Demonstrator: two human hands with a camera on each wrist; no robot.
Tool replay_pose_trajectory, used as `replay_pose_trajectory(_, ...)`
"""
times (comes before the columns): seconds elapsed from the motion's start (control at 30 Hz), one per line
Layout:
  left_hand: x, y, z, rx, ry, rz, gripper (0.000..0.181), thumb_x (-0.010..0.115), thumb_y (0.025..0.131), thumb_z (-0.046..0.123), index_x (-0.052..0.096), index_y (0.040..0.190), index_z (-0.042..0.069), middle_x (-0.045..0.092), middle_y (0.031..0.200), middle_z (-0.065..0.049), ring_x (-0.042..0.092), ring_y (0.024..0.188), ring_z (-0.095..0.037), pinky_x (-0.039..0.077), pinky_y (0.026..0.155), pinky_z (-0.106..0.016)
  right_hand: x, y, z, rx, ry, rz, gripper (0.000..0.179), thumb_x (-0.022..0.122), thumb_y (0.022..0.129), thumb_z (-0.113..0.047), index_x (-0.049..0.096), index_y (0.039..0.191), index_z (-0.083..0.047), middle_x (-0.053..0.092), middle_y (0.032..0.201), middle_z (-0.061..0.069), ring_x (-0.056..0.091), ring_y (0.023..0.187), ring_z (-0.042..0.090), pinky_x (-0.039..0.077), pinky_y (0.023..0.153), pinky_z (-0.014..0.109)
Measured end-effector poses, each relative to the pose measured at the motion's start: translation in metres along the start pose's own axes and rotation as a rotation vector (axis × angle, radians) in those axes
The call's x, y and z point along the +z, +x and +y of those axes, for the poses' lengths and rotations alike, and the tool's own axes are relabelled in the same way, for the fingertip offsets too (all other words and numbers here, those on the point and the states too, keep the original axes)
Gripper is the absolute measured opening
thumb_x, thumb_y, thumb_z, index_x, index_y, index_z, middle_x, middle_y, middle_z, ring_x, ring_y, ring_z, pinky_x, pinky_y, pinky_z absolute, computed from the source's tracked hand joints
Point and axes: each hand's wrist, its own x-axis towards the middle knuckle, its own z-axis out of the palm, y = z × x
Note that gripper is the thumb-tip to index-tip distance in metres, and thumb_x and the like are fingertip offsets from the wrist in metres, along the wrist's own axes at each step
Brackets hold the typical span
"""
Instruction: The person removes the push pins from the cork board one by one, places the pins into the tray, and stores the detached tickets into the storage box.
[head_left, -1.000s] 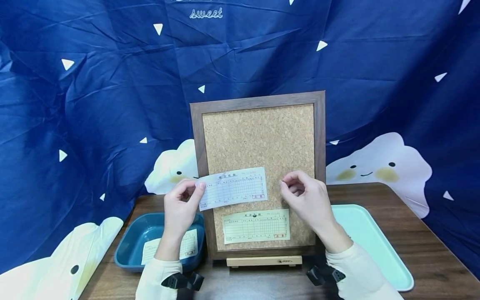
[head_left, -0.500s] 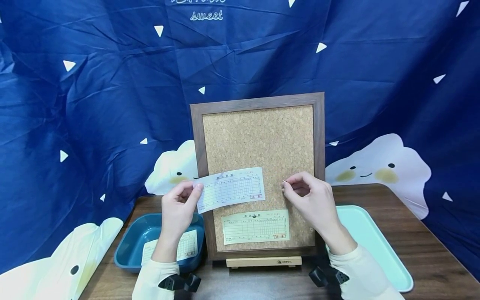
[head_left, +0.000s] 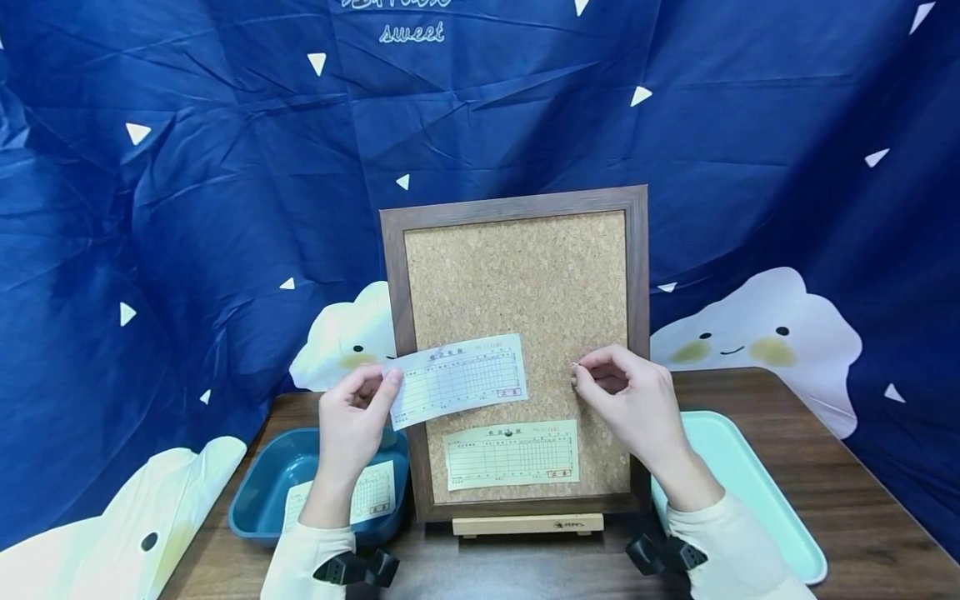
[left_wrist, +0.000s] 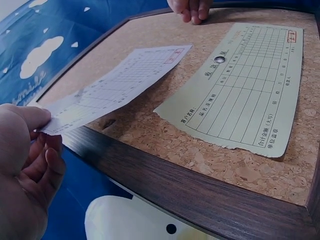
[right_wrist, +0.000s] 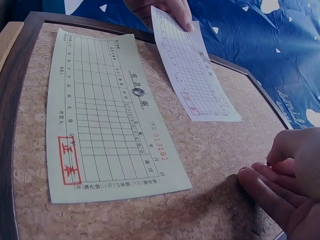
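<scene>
My left hand (head_left: 352,417) pinches the left end of a white receipt slip (head_left: 461,379) between thumb and fingers. The slip hangs tilted in front of the corkboard (head_left: 517,283), its far end bending away in the left wrist view. Below it, a pale green receipt (head_left: 512,462) is fixed to the cork by a silver thumbtack (right_wrist: 139,92) near its top edge. To the right of the white slip, my right hand (head_left: 626,400) holds thumb and forefinger together on a tiny thumbtack (head_left: 575,365), mostly hidden by the fingertips.
The framed board leans on a stand with a light wooden ledge (head_left: 528,524). At left, a blue bin (head_left: 247,500) contains more receipts (head_left: 375,492). A mint-green tray (head_left: 780,508) lies at right on the dark wooden table (head_left: 862,508). Blue cloth (head_left: 225,233) hangs behind.
My left hand has drifted slightly left and down with the white receipt. My right hand has shifted a little to the right, widening the gap between it and the slip.
</scene>
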Motion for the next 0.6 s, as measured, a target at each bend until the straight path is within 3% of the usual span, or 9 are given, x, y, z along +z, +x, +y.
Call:
replay_pose_trajectory(0.23,-0.0026,-0.0012,0.0001,-0.015,0.001,-0.001,0.007,0.074,0.101,0.003,0.080,0.099,0.001,0.073,0.083,-0.001,0.062,0.066,-0.007,0.047,0.056,-0.017,-0.0027,-0.0008,0.0014,-0.026,-0.004,0.007,0.015,0.081,0.087,0.009,0.077,0.090,-0.006,0.080,0.082,0.005,0.065,0.074,-0.013,0.053,0.070,0.007)
replay_pose_trajectory(0.6,-0.0072,-0.0050,-0.0014,-0.035,0.030,0.015,0.007,0.074,0.101,0.003,0.080,0.100,0.000,0.068,0.077,0.003,0.059,0.063,-0.007,0.044,0.055,-0.018,-0.0082,-0.0028,0.0030,-0.024,-0.007,0.009,0.015,0.083,0.086,0.008,0.078,0.092,-0.005,0.081,0.082,0.009,0.065,0.075,-0.014,0.053,0.069,0.006)
